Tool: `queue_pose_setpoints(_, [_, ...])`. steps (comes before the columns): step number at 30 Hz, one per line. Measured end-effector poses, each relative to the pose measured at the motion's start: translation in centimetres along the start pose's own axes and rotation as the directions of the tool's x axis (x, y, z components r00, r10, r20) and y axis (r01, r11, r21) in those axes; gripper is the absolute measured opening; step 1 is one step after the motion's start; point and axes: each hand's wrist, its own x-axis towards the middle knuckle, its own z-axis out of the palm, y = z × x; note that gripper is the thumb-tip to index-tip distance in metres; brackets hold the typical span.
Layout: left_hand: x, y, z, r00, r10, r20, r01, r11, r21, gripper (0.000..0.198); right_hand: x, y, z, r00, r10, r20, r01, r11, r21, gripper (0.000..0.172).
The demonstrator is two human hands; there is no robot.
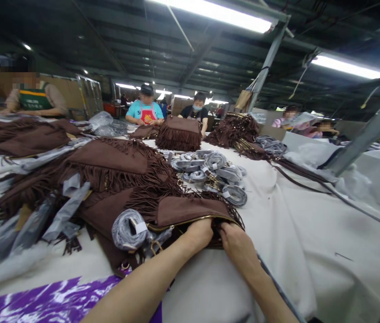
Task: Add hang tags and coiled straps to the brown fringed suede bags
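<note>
A dark brown fringed bag (191, 210) lies at the table's near edge, its gold-toothed zip open towards me. My left hand (200, 233) is closed at the zip edge, with its fingertips hidden inside the opening. Close beside it, my right hand (237, 240) is curled on the right part of the same opening, its fingertips also tucked out of sight. A coiled strap in clear wrap (129, 229), with a white label, rests left of my hands on more brown fabric. Metal clasps show near the bag's left end.
More brown fringed bags (109, 157) lie to the left and far ahead. Wrapped strap coils (213, 166) sit behind my bag. A purple plastic sheet (51, 300) covers the near left. A metal post (371, 134) slants up at right. Several people work across the tables.
</note>
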Motion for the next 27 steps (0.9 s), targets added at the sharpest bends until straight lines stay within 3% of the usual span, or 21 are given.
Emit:
queue_pose_setpoints(3, [-1.1, 1.0, -1.3, 0.999, -0.02, 0.028, 0.02, 1.0, -0.016, 0.042, -0.3, 1.3, 0.3, 0.99, -0.139, -0.038, 0.141, 0.988, 0.056, 0.019])
queue_pose_setpoints(7, [-2.3, 1.1, -3.2, 0.976, -0.104, 0.193, 0.131, 0.982, -0.135, 0.017, -0.8, 2.0, -0.5, 0.918, -0.347, -0.193, 0.377, 0.914, 0.151, 0.026])
queue_pose_setpoints(10, [-3.2, 0.9, -4.4, 0.957, -0.138, 0.254, 0.195, 0.957, -0.216, 0.013, -1.5, 0.7, -2.1, 0.878, -0.39, -0.279, 0.421, 0.905, 0.058, 0.029])
queue_pose_setpoints(13, [-4.2, 1.1, -5.4, 0.96, -0.152, 0.236, 0.208, 0.949, -0.236, 0.014, -2.2, -1.1, -3.5, 0.836, -0.413, -0.361, 0.404, 0.909, -0.106, 0.034])
queue_pose_setpoints(15, [-4.9, 1.7, -5.9, 0.968, -0.134, 0.211, 0.168, 0.974, -0.151, 0.015, -2.5, -1.9, -4.0, 0.841, -0.379, -0.387, 0.356, 0.925, -0.132, 0.033])
queue_pose_setpoints(18, [-6.0, 3.3, -6.3, 0.989, -0.017, 0.15, -0.006, 0.988, 0.152, 0.018, -2.4, -2.7, -4.1, 0.877, -0.278, -0.392, 0.334, 0.939, 0.082, 0.026])
queue_pose_setpoints(22, [-6.9, 5.6, -6.7, 0.968, 0.227, 0.108, -0.25, 0.821, 0.514, 0.018, -1.8, -3.4, -3.7, 0.889, -0.287, -0.357, 0.412, 0.841, 0.35, 0.028])
queue_pose_setpoints(25, [-7.7, 5.8, -7.9, 0.955, 0.261, 0.142, -0.294, 0.763, 0.576, 0.018, -1.5, -3.5, -2.8, 0.859, -0.318, -0.4, 0.472, 0.794, 0.383, 0.027])
queue_pose_setpoints(27, [-9.0, 4.9, -9.6, 0.951, 0.288, 0.114, -0.299, 0.755, 0.584, 0.016, -1.6, -3.2, -1.9, 0.834, -0.293, -0.468, 0.492, 0.78, 0.388, 0.025])
